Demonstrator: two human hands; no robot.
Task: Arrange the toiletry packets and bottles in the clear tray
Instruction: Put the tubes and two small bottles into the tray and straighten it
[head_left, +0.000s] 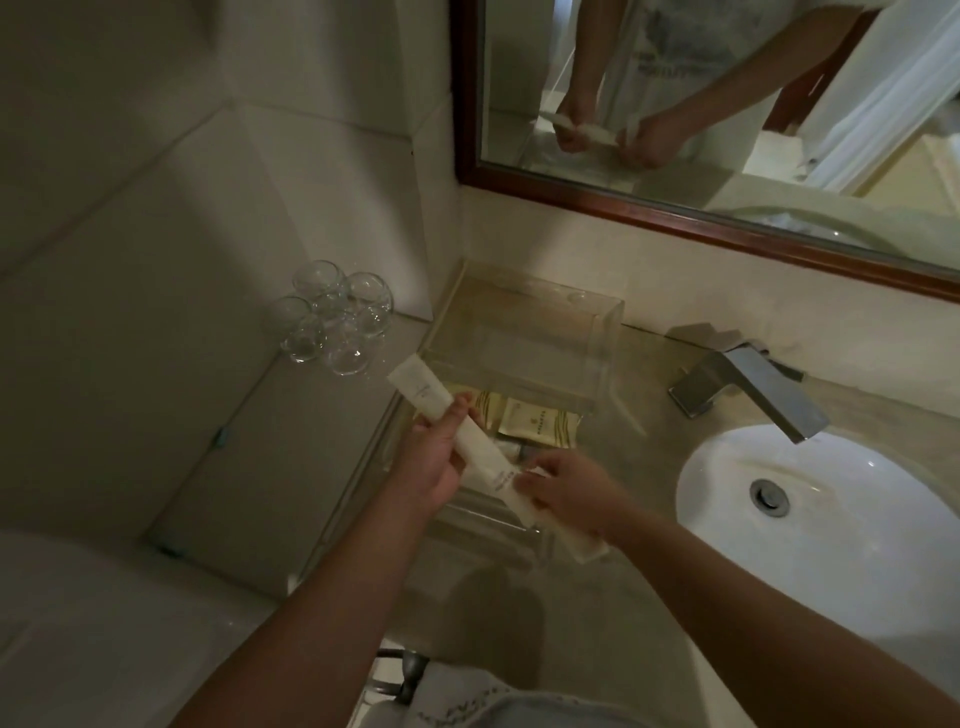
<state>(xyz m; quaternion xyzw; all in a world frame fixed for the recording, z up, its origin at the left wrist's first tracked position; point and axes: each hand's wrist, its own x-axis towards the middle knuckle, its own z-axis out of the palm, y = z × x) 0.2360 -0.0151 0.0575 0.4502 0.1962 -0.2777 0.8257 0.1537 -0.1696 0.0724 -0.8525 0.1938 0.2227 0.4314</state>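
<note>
A clear tray (608, 332) stands on the vanity counter against the back wall, left of the sink. Beige toiletry packets (535, 418) lie inside its near part, with small bottles (514, 448) partly hidden behind my hands. My left hand (434, 457) grips a long white packet (423, 389) that points up and left over the tray's near left corner. My right hand (563, 486) holds another long white packet (540, 514) that runs down and right toward the counter's front. The two packets cross between my hands.
Several clear drinking glasses (332, 317) stand upside down on a glass shelf to the left. A white sink basin (810, 514) with a chrome faucet (753, 387) lies to the right. A wood-framed mirror (727, 218) hangs above the counter.
</note>
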